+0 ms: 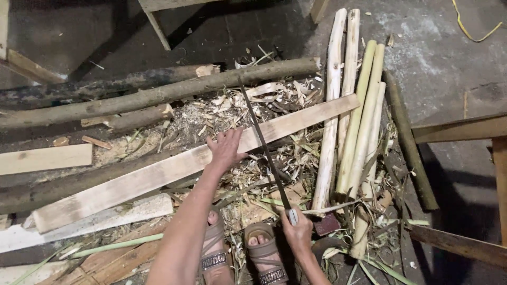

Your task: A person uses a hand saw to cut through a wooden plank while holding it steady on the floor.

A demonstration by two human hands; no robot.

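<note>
My left hand (226,149) presses flat on a long pale wooden plank (158,174) that lies slanted across the floor. My right hand (297,230) grips the handle of a long thin dark blade (262,145), a saw or a machete. The blade reaches up and to the left, and it crosses the plank just to the right of my left hand. My two feet in brown sandals (264,258) stand between my arms at the bottom of the view.
Rough bark-covered logs (158,95) lie across the back. Several peeled pale poles (348,121) lie lengthwise at the right. Wood shavings and chips (248,105) cover the floor. More boards (45,158) lie at the left, timber frames (459,129) at the right.
</note>
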